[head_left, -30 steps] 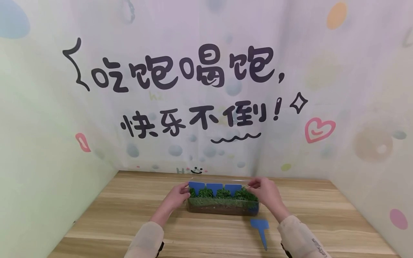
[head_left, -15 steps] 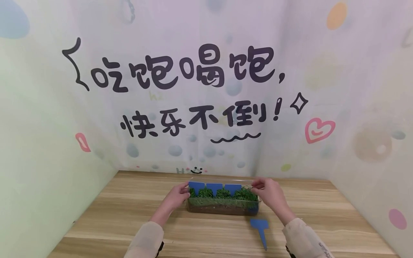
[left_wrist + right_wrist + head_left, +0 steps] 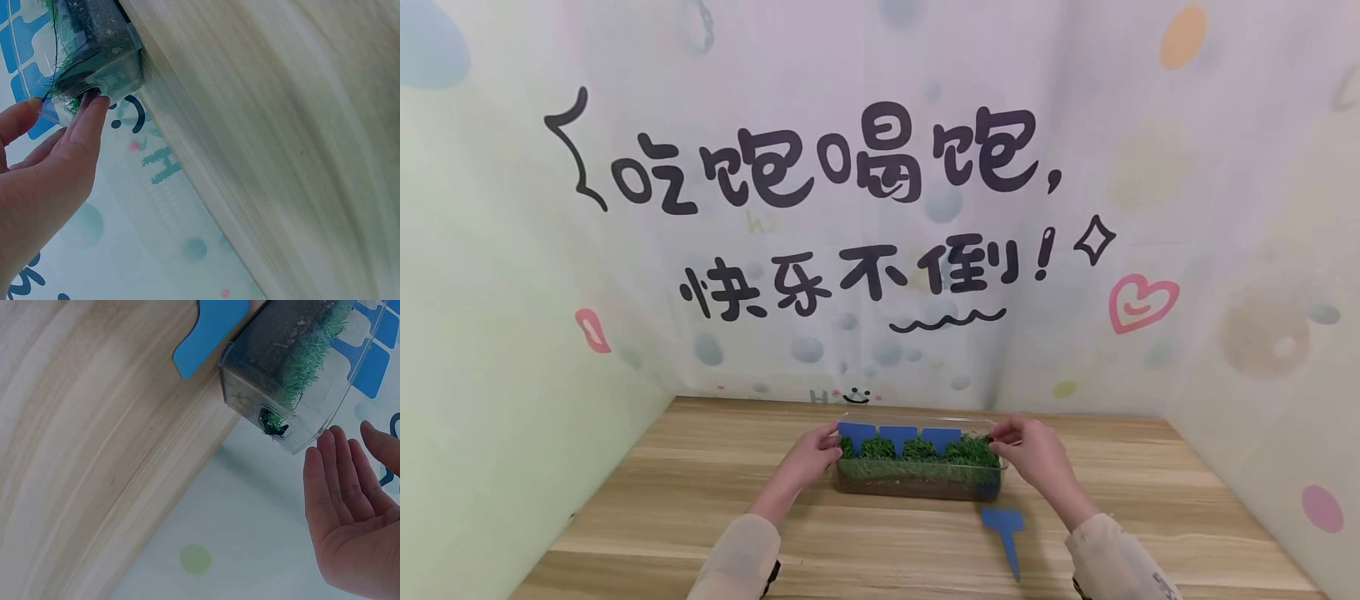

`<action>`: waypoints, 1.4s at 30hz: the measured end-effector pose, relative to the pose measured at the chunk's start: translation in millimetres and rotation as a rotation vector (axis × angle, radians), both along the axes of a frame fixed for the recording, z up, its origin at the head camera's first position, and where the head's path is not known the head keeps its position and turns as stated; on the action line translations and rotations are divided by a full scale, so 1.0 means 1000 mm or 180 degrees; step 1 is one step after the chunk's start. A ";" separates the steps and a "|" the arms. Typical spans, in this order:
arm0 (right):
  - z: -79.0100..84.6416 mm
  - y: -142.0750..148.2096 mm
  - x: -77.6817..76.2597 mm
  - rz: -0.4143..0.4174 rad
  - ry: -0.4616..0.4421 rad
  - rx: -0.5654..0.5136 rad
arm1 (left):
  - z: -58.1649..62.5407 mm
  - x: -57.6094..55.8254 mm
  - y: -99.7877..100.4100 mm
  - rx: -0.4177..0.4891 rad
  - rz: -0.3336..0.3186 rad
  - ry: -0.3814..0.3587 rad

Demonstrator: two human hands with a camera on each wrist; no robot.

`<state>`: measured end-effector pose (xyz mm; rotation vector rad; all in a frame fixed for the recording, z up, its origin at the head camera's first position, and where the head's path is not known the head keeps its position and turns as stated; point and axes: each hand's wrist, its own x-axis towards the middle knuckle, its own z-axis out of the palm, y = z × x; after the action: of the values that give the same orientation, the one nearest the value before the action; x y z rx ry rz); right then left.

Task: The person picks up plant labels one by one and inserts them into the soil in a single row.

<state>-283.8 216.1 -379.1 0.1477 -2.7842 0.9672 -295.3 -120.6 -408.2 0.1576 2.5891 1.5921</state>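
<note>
A clear plastic planter box [image 3: 917, 487] with dark soil and green grass [image 3: 973, 452] stands in the middle of the table. Three blue plant labels [image 3: 898, 437] stand in a row along its back. My left hand [image 3: 808, 458] holds the box's left end; in the left wrist view the thumb is at the rim and the fingers lie against the end wall. My right hand [image 3: 1030, 450] is at the right end, fingertips close to the rim. Its fingers are extended in the right wrist view, and nothing is between them and the thumb. One more blue plant label [image 3: 1006, 533] lies flat in front of the box.
The wood-grain table [image 3: 715, 475] runs back to a printed white backdrop [image 3: 857, 358] with black lettering. The box stands near the table's back edge. Pale walls [image 3: 497, 400] close in on both sides.
My right hand has moved right, from over the grass to the box's right end. My left hand, the box and the loose label stay where they were.
</note>
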 end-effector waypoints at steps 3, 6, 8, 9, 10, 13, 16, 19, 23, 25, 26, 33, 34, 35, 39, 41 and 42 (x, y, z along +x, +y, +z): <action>0.000 0.001 0.002 0.0005 -0.0021 -0.0023 | 0.000 0.000 0.000 0.0006 -0.0002 -0.0002; -0.001 0.002 0.003 0.0009 -0.0006 -0.0033 | 0.000 0.000 0.000 0.0005 -0.0012 -0.0004; -0.001 0.003 0.003 0.0016 0.0008 -0.0032 | 0.000 -0.001 0.000 0.0004 -0.0018 -0.0005; -0.001 0.003 0.003 0.0021 0.0009 -0.0038 | 0.000 -0.001 0.000 -0.0003 -0.0017 -0.0002; -0.001 0.004 0.003 0.0033 0.0016 -0.0047 | 0.001 -0.001 0.000 -0.0008 -0.0016 0.0001; -0.001 0.005 0.004 0.0039 0.0019 -0.0070 | 0.000 0.000 0.000 -0.0029 -0.0011 0.0009; -0.001 0.006 0.006 0.0059 0.0025 -0.0077 | 0.001 0.000 0.000 -0.0034 -0.0015 0.0014; -0.001 0.007 0.008 0.0069 0.0033 -0.0073 | 0.001 0.000 0.000 -0.0024 -0.0020 0.0012; -0.002 0.010 0.009 0.0053 0.0054 -0.0067 | 0.002 0.001 0.000 -0.0025 -0.0018 -0.0007; -0.003 0.011 0.009 0.0034 0.0062 -0.0061 | 0.002 0.001 0.000 -0.0026 -0.0016 -0.0016; -0.004 0.012 0.009 0.0034 0.0069 -0.0061 | 0.002 0.001 0.000 -0.0026 -0.0018 -0.0016; -0.006 0.015 0.010 0.0075 0.0094 -0.0047 | 0.002 0.000 -0.001 -0.0027 -0.0014 -0.0032; -0.006 0.015 0.010 0.0083 0.0092 -0.0046 | 0.002 0.000 -0.001 -0.0032 -0.0014 -0.0031; -0.006 0.015 0.010 0.0093 0.0096 -0.0051 | 0.002 0.000 -0.001 -0.0034 -0.0015 -0.0030; -0.007 0.016 0.011 0.0095 0.0079 -0.0064 | 0.001 0.001 -0.001 -0.0028 -0.0010 -0.0020; -0.006 0.016 0.011 0.0096 0.0074 -0.0066 | 0.001 0.001 -0.001 -0.0020 -0.0004 -0.0021; -0.006 0.016 0.011 0.0092 0.0068 -0.0067 | 0.002 0.001 -0.001 -0.0018 -0.0002 -0.0020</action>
<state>-272.4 232.2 -385.2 0.1947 -2.7591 0.9955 -294.2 -121.1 -406.6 0.1527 2.5886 1.5823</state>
